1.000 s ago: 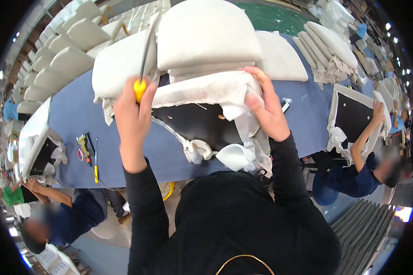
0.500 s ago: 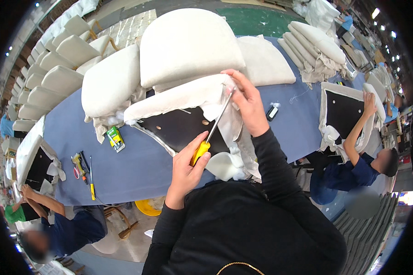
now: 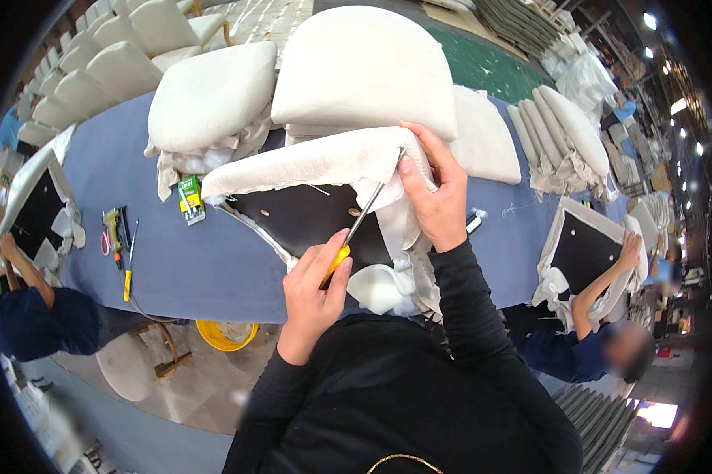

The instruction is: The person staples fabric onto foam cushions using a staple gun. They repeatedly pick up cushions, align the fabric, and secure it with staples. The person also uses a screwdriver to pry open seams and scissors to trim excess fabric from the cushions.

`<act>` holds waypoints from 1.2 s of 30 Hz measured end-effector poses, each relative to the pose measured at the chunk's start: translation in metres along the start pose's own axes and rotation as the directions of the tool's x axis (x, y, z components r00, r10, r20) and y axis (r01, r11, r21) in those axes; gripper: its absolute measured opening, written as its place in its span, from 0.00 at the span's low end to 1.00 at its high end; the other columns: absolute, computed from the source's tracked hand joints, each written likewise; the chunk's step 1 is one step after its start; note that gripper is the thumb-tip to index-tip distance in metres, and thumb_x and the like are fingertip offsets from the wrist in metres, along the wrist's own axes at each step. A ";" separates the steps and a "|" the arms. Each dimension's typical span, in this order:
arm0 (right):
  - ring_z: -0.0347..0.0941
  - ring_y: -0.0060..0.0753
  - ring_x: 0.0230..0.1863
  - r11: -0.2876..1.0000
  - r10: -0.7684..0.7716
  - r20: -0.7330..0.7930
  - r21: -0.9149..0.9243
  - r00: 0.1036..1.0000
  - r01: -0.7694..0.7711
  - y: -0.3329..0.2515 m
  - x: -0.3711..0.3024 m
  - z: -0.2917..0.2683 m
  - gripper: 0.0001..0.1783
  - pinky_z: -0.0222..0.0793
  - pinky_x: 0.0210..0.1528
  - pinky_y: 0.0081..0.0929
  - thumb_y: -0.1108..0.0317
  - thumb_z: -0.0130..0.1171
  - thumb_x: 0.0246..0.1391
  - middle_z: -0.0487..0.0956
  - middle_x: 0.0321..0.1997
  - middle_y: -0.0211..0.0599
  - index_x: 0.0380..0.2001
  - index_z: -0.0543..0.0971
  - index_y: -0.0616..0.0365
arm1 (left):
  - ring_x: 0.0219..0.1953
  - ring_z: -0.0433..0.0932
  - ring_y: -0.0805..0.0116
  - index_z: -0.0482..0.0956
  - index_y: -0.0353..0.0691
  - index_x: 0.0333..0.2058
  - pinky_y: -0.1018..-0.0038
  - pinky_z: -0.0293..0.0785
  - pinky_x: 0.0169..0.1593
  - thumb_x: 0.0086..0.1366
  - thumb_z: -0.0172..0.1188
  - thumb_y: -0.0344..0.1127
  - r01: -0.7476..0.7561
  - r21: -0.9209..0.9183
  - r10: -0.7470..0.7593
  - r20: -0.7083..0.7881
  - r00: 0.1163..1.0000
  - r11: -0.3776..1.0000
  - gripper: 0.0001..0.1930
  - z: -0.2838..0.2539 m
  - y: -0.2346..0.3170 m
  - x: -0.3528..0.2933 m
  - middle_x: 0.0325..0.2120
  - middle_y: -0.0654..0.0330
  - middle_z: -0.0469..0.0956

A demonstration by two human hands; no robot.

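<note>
Yellow-handled tool (image 3: 364, 216): slanted across the dark underside (image 3: 308, 209) of the upholstered panel (image 3: 308, 162), its long axis running from the handle, lower left, up to the tip at the panel's far right corner.
Left hand (image 3: 315, 288): fingers curled snugly round the handle, with the shaft pointing away toward the right hand (image 3: 437, 189).
Right hand: nearer to the tip; fingers bent over the padded corner, gripping it, with the thumb just beside the tip.
Tip contact: at the cream cloth; whether it went through or only rested there could not be told.
Upholstered panel: on the blue desk (image 3: 221, 276) before the person, underside facing them.
Close by the shaft: the right thumb and a loose cloth flap (image 3: 398, 225) left little room; white foam (image 3: 378, 286) lay nearer the body.
Beyond the panel: a big cream pad (image 3: 364, 71) stood close behind.
Left on the desk: a green-yellow box (image 3: 190, 200), a staple gun (image 3: 117, 231) and another yellow-handled tool, the spare driver (image 3: 127, 284).
</note>
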State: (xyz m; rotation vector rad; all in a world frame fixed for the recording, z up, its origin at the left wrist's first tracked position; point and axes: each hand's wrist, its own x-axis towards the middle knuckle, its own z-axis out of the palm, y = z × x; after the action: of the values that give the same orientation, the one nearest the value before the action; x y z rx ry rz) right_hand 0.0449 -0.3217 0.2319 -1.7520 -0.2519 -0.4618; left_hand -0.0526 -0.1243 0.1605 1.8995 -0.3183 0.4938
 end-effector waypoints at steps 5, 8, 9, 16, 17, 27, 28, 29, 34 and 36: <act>0.79 0.26 0.57 0.999 -0.027 0.071 -0.023 0.997 0.029 -0.007 0.011 0.018 0.25 0.72 0.64 0.27 0.71 0.67 0.63 0.86 0.57 0.40 0.63 0.81 0.62 | 0.34 0.86 0.58 0.85 0.38 0.58 0.70 0.80 0.40 0.66 0.69 0.23 0.009 0.026 -0.007 -0.081 0.997 1.000 0.21 -0.011 -0.006 0.000 0.38 0.51 0.87; 0.80 0.26 0.58 0.998 -0.044 0.124 -0.036 0.991 0.049 -0.011 0.018 0.031 0.26 0.72 0.65 0.27 0.71 0.68 0.63 0.86 0.58 0.41 0.64 0.81 0.62 | 0.32 0.83 0.60 0.85 0.35 0.57 0.70 0.78 0.39 0.65 0.68 0.22 0.039 -0.006 -0.039 -0.128 0.991 0.999 0.21 -0.018 -0.003 -0.001 0.35 0.49 0.85; 0.80 0.26 0.58 0.998 -0.049 0.136 -0.036 0.989 0.055 -0.011 0.020 0.035 0.26 0.72 0.65 0.28 0.70 0.68 0.63 0.86 0.57 0.41 0.64 0.81 0.62 | 0.32 0.83 0.60 0.85 0.35 0.57 0.70 0.77 0.39 0.65 0.68 0.22 0.051 -0.007 -0.051 -0.139 0.989 0.999 0.21 -0.021 -0.001 -0.001 0.34 0.50 0.85; 0.80 0.27 0.58 0.997 -0.044 0.208 -0.052 0.977 0.056 -0.020 0.030 0.061 0.26 0.72 0.65 0.28 0.70 0.68 0.63 0.86 0.57 0.42 0.64 0.81 0.62 | 0.34 0.85 0.58 0.85 0.38 0.59 0.70 0.80 0.39 0.67 0.68 0.24 0.153 0.048 -0.144 -0.161 0.976 0.987 0.21 -0.048 0.009 -0.003 0.36 0.52 0.86; 0.80 0.27 0.58 0.997 -0.045 0.218 -0.055 0.975 0.059 -0.021 0.031 0.063 0.26 0.72 0.65 0.29 0.70 0.68 0.63 0.86 0.57 0.42 0.64 0.81 0.62 | 0.34 0.85 0.58 0.85 0.38 0.59 0.70 0.80 0.40 0.67 0.68 0.24 0.153 0.050 -0.143 -0.165 0.976 0.987 0.21 -0.051 0.008 -0.001 0.36 0.52 0.86; 0.80 0.29 0.59 0.997 -0.069 0.300 -0.019 0.951 0.078 -0.021 0.039 0.075 0.27 0.71 0.66 0.30 0.68 0.67 0.64 0.86 0.58 0.43 0.65 0.81 0.62 | 0.41 0.86 0.55 0.87 0.40 0.57 0.67 0.81 0.46 0.65 0.70 0.25 0.023 -0.002 -0.023 -0.254 0.967 1.000 0.20 -0.043 -0.063 0.003 0.41 0.51 0.87; 0.80 0.29 0.59 0.996 -0.072 0.296 -0.027 0.953 0.084 -0.020 0.040 0.075 0.27 0.71 0.66 0.30 0.67 0.67 0.64 0.86 0.58 0.43 0.65 0.81 0.62 | 0.41 0.86 0.55 0.87 0.40 0.56 0.66 0.81 0.45 0.64 0.70 0.24 0.018 -0.005 -0.018 -0.259 0.966 1.000 0.21 -0.042 -0.064 0.005 0.41 0.51 0.87; 0.80 0.30 0.59 0.996 -0.075 0.294 -0.029 0.953 0.087 -0.020 0.040 0.076 0.27 0.71 0.66 0.30 0.67 0.68 0.64 0.86 0.58 0.43 0.65 0.81 0.62 | 0.41 0.86 0.55 0.87 0.40 0.56 0.66 0.81 0.45 0.64 0.70 0.24 -0.022 0.030 0.029 -0.240 0.970 0.999 0.21 -0.045 -0.065 0.004 0.41 0.52 0.87; 0.80 0.31 0.59 0.996 -0.061 0.288 -0.039 0.956 0.075 -0.020 0.041 0.074 0.27 0.71 0.66 0.30 0.66 0.68 0.63 0.86 0.58 0.43 0.65 0.81 0.62 | 0.36 0.85 0.57 0.87 0.39 0.56 0.67 0.81 0.42 0.63 0.70 0.23 -0.176 -0.015 0.169 -0.208 0.964 0.984 0.21 -0.059 -0.038 0.000 0.39 0.53 0.87; 0.80 0.31 0.60 0.997 -0.067 0.294 -0.025 0.954 0.078 -0.017 0.043 0.071 0.28 0.71 0.67 0.31 0.66 0.69 0.62 0.86 0.58 0.44 0.64 0.81 0.61 | 0.33 0.84 0.57 0.86 0.37 0.57 0.69 0.79 0.40 0.66 0.68 0.24 -0.078 -0.055 0.064 -0.229 0.971 0.995 0.20 -0.064 -0.022 0.009 0.37 0.53 0.86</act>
State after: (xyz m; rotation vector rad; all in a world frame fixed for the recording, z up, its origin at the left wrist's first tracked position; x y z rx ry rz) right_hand 0.0888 -0.2520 0.2529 -1.8495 -0.5227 -0.2584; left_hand -0.0467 -0.0567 0.1677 1.7538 -0.2490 0.7340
